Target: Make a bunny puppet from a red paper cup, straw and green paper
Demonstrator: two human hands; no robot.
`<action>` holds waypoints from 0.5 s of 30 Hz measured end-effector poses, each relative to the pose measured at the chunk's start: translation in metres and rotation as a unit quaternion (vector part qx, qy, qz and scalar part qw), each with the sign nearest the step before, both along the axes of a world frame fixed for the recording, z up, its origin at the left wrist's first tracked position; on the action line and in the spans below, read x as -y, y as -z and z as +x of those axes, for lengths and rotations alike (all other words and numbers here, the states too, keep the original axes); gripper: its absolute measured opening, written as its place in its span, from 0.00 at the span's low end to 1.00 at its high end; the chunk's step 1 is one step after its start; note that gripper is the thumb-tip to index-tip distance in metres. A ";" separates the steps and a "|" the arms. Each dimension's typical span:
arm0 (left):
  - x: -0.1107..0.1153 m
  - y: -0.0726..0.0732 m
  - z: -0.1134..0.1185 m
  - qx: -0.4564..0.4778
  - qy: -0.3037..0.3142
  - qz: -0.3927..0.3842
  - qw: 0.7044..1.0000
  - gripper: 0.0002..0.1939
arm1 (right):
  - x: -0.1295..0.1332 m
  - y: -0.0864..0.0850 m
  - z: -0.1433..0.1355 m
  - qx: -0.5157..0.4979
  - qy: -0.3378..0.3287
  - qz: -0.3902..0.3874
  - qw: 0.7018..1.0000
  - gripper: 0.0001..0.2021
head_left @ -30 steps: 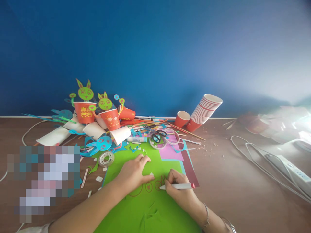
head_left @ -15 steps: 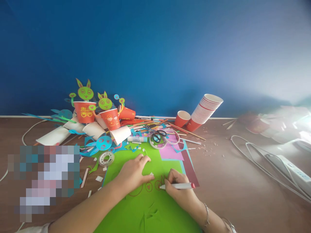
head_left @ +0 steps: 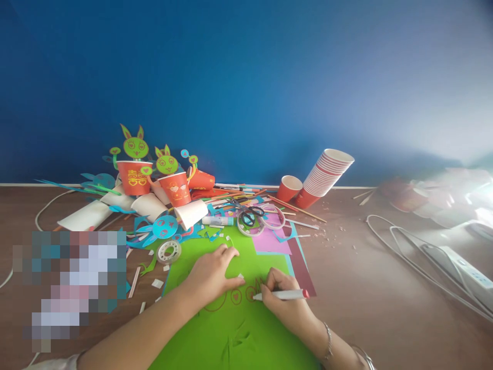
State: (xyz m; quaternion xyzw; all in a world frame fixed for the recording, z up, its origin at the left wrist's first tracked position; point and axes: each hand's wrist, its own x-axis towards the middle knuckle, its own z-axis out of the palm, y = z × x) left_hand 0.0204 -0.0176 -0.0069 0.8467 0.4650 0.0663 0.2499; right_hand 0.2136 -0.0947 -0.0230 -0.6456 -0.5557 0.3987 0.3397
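A large green sheet (head_left: 208,339) lies before me, with red outlines drawn on it, among them a small circle with a heart (head_left: 235,296). Pressed flat on the sheet's left part is my left hand (head_left: 213,272), its thumb and fingers spread, covering part of a larger red curve. My right hand (head_left: 283,293) grips a white marker (head_left: 287,295) with a red end; the tip rests at another small red circle (head_left: 251,294). Cut slits show in the sheet nearer to me.
Rabbit-decorated red cups (head_left: 175,190) and white cups (head_left: 82,216) stand or lie back left. Beyond the sheet are scissors (head_left: 248,220), tape rolls (head_left: 168,252) and straws. Stacked cups (head_left: 323,174) lean back right; a power strip (head_left: 466,270) with cables lies far right.
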 end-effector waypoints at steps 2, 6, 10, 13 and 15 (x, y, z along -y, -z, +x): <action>0.000 0.001 0.000 0.004 0.001 0.003 1.000 0.24 | 0.000 0.000 0.000 -0.014 0.010 -0.008 1.000 0.12; 0.000 0.001 0.000 0.008 -0.001 0.005 1.000 0.24 | 0.000 0.003 0.000 -0.022 0.013 -0.008 1.000 0.12; 0.000 -0.001 0.000 0.001 -0.002 0.000 1.000 0.24 | 0.000 0.003 0.000 -0.002 0.006 0.002 1.000 0.12; 0.000 -0.002 0.001 -0.004 -0.004 -0.001 1.000 0.24 | -0.001 0.000 0.000 -0.014 0.010 -0.006 1.000 0.12; 0.000 -0.002 0.001 -0.004 -0.005 -0.001 1.000 0.24 | -0.001 -0.001 -0.001 -0.022 0.017 -0.010 1.000 0.12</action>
